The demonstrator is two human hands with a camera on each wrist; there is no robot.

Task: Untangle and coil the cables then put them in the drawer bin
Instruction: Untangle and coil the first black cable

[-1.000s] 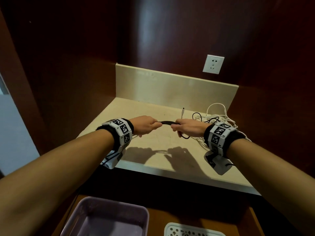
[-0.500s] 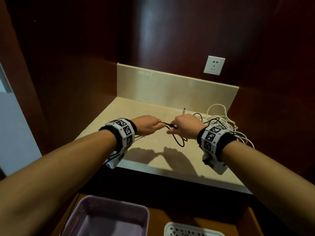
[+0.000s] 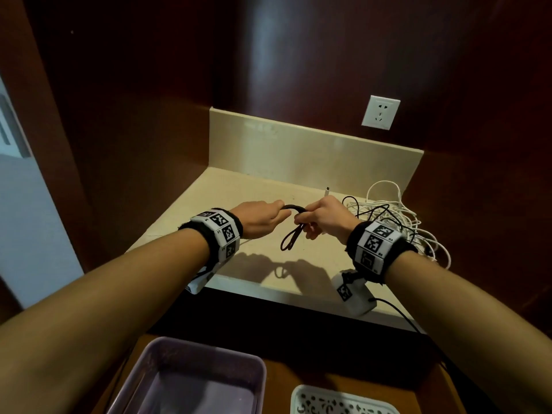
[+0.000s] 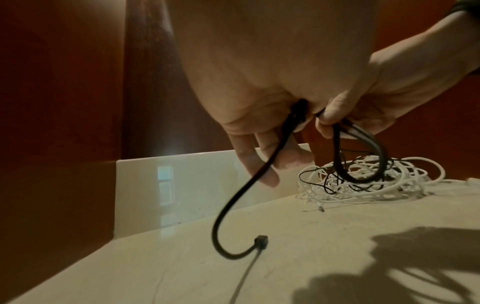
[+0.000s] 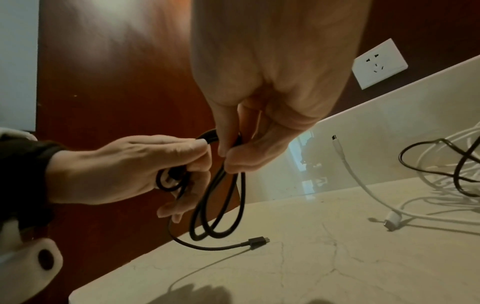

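A black cable hangs in loops between both hands above the beige counter. My left hand grips one stretch of it, and the free end with its plug dangles down to the counter. My right hand pinches the hanging loops together at their top. A tangle of white and thin black cables lies at the counter's right. The purple drawer bin sits below, at the front left.
A white perforated tray lies right of the purple bin in the drawer. A wall socket is above the backsplash. Dark wood walls close in the counter on the left, back and right. A white plug end rests near the tangle.
The black cable, first stretched short between my hands, now hangs as longer doubled loops under my right hand. My right hand turned and rose a little; the left stayed in place.
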